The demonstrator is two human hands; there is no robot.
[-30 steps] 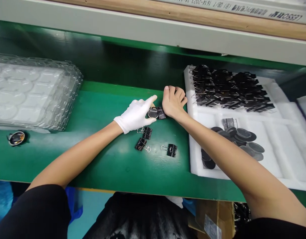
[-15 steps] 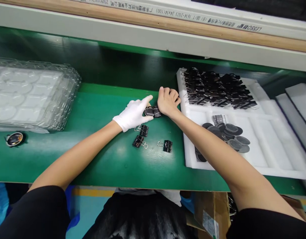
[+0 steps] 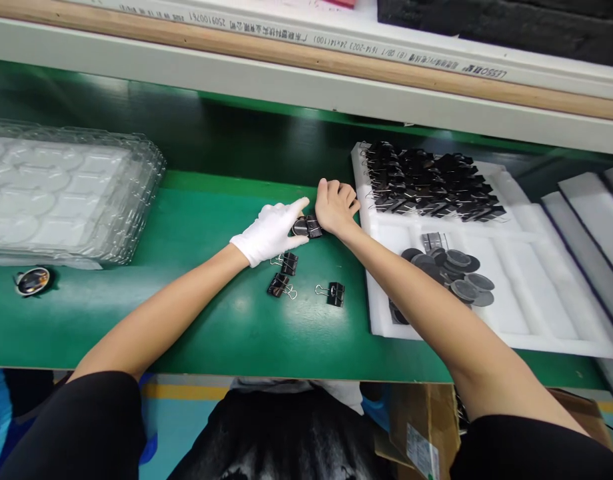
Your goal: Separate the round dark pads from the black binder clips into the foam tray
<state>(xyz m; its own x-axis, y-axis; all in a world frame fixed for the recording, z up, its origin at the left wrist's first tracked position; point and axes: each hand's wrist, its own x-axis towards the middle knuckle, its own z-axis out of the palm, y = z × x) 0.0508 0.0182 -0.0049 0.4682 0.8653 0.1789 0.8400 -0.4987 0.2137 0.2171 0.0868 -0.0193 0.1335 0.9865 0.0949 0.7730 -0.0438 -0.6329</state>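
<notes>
On the green table, my left hand (image 3: pixel 271 231), in a white glove, holds a round dark piece (image 3: pixel 300 227) between thumb and fingers. A black binder clip (image 3: pixel 313 227) sits against the right side of that piece. My bare right hand (image 3: pixel 336 205) rests its heel at the clip, its fingers spread and pointing away, with nothing seen in them. Nearer to me lie two binder clips close together, one (image 3: pixel 289 263) behind the other (image 3: pixel 278 285). Another clip (image 3: pixel 336 294) lies to their right.
Stacked clear plastic trays (image 3: pixel 71 200) stand at the left, with a round shiny piece (image 3: pixel 33 281) in front. At the right, a white foam tray (image 3: pixel 521 287) holds rows of black clips (image 3: pixel 431 180) and dark discs (image 3: pixel 459 260). A ledge (image 3: pixel 306 73) crosses the back.
The camera view has shifted slightly. Both hands keep nearly the same pose around the round piece and the clip.
</notes>
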